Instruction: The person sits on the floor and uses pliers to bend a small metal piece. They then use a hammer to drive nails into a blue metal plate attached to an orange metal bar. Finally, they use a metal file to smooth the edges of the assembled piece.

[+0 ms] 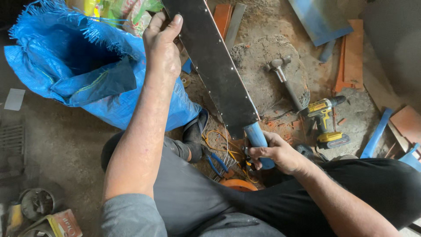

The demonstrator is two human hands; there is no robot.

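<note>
Two hands steadying long dark blade (219, 66): left hand (161, 48) gripping far end, right hand (274, 153) fingers closed round blue handle (258, 142); firm hold needed next.

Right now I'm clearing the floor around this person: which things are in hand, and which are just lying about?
In hand:
- long dark metal blade, its far end in the left hand
- blue handle, gripped by the right hand

Lying about:
- yellow cordless drill
- hammer
- blue woven sack
- blue-handled pliers
</note>
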